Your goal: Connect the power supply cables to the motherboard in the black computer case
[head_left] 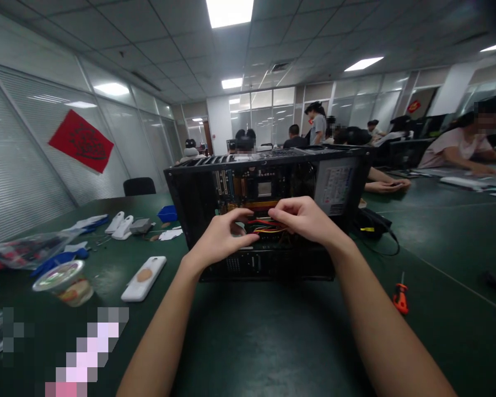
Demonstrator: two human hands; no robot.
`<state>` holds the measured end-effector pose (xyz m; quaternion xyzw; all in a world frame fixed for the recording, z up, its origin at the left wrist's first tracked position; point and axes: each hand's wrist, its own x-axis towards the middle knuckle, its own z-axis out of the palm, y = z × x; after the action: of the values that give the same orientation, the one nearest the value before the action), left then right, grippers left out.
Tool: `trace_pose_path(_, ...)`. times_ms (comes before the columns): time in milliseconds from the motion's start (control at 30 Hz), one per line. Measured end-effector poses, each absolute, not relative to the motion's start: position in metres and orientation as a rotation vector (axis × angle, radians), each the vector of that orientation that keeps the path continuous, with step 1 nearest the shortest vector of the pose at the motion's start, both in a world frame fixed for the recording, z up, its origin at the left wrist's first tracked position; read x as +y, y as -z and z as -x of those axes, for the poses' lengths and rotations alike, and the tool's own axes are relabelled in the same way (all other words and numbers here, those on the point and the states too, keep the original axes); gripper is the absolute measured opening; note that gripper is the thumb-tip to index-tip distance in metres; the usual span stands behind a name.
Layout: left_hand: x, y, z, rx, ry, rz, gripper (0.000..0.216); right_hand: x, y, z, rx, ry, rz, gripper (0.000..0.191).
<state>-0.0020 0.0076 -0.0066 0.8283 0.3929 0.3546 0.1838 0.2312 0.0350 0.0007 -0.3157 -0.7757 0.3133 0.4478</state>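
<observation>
Left hand: my left hand (pixel 223 240) is curled, thumb and fingers pinched on the bundle of red and yellow insulated wires (pixel 268 225) at the mouth of the case.
Right hand: my right hand (pixel 303 219) is closed on the same bundle from 3 o'clock, knuckles up, fingertips almost touching those of the left.
Wires: they run between both grips, just inside the open black metal computer case (pixel 268 212) standing at 12 o'clock on the dark green table (pixel 264 336).
Inside: green circuit board with slots and a grey power supply box (pixel 337 190) at 1 o'clock; where the wires end is hidden behind my fingers.
Risk: as I judge it, pulling on the wires themselves could tear a lead from its plug, and a sudden release could knock my knuckles against the metal edge.
Around: orange-handled screwdriver (pixel 400 298) at 4 o'clock; white phone case (pixel 144 278) at 9 o'clock; lidded plastic cup (pixel 64 282) beyond it.
Others: people seated at tables from 12 to 2 o'clock.
</observation>
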Motion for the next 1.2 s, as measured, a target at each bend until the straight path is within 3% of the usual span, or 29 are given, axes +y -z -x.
trace_pose_path(133, 0.005, 0.005, 0.001, 1.014, -1.006, -2.406, 0.060, 0.039, -0.001, -0.224, -1.887, -0.876, 0.764, 0.046)
trace_pose_path(267, 0.002, 0.000, 0.000, 1.069, -1.153, -2.546, 0.048, 0.041, 0.001, -0.215, -2.015, -0.950, 0.746, 0.046)
trace_pose_path(433, -0.010, -0.011, 0.001, 1.067, -1.247, -2.599, 0.048, 0.033, -0.003, -0.213, -2.152, -0.966, 0.733, 0.044)
trace_pose_path(733, -0.015, -0.010, -0.013, 0.973, -1.181, -2.734, 0.050, 0.023, -0.009, -0.205, -2.141, -0.846, 0.681, 0.040)
trace_pose_path(933, -0.022, -0.013, -0.012, 1.154, -1.094, -2.643, 0.054, 0.022, -0.009, -0.204, -2.027, -0.974, 0.695, 0.043)
trace_pose_path(1200, -0.030, -0.019, -0.015, 1.209, -1.084, -2.637, 0.045, 0.011, -0.010, -0.201, -2.061, -0.953, 0.772, 0.046)
